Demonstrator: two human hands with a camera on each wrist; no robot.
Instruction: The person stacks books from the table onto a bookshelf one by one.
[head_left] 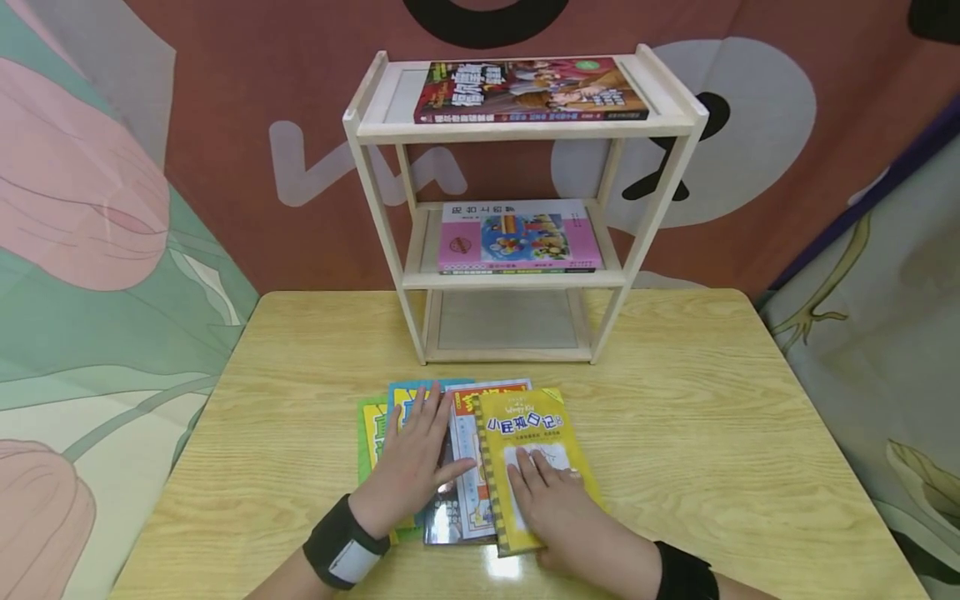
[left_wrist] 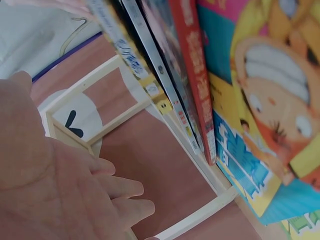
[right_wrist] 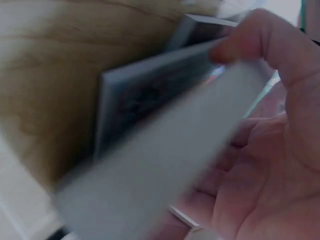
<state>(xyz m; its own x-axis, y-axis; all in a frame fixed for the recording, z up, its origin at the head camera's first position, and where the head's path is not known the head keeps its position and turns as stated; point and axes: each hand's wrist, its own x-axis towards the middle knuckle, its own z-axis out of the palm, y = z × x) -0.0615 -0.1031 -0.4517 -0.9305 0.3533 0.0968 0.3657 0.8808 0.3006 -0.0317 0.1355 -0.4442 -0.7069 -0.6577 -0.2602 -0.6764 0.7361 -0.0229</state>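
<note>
Several books lie overlapped in a fan on the table. My left hand [head_left: 408, 462] rests on the blue book [head_left: 401, 392] and its neighbours, fingers straight and thumb spread towards the white-and-red book [head_left: 468, 483]. A green book [head_left: 365, 450] is partly beneath it at the left, and a dark glossy book [head_left: 442, 517] shows below the thumb. My right hand [head_left: 558, 508] holds the yellow book [head_left: 517, 417] at its lower right, fingers over the cover. In the right wrist view, the thumb [right_wrist: 250, 37] lies against a book beside its blurred white page edge [right_wrist: 160, 150].
A white three-tier shelf [head_left: 517, 131] stands behind the books. A dark red book [head_left: 525, 87] lies on its top tier, and a pink book [head_left: 517, 237] tops a pile on the middle tier. Wooden tabletop [head_left: 690, 433] extends on both sides; printed cloth [head_left: 225, 167] hangs behind.
</note>
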